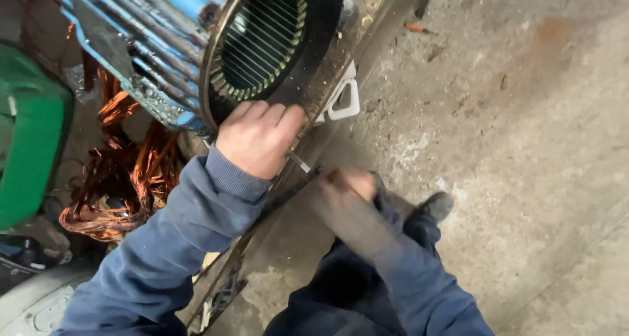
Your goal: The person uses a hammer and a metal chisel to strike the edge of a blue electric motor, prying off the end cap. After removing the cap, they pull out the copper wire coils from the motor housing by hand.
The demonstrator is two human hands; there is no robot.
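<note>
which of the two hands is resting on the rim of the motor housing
The left hand, knuckles up and sharp in view, lies on the blue motor housing at its open end. The right hand is blurred, lower down, off the housing.

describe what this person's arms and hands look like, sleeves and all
Both arms wear long, dark blue fabric sleeves with ribbed knit cuffs at the wrists. The left hand is bare, with no glove, ring or watch in view. The right hand also looks bare, but it is motion-blurred, so finer detail cannot be told. The cloth is creased and plain, with no markings visible.

Copper wire heap [124,179] left of motor stator [216,41], left hand [259,138] on its rim.
</note>
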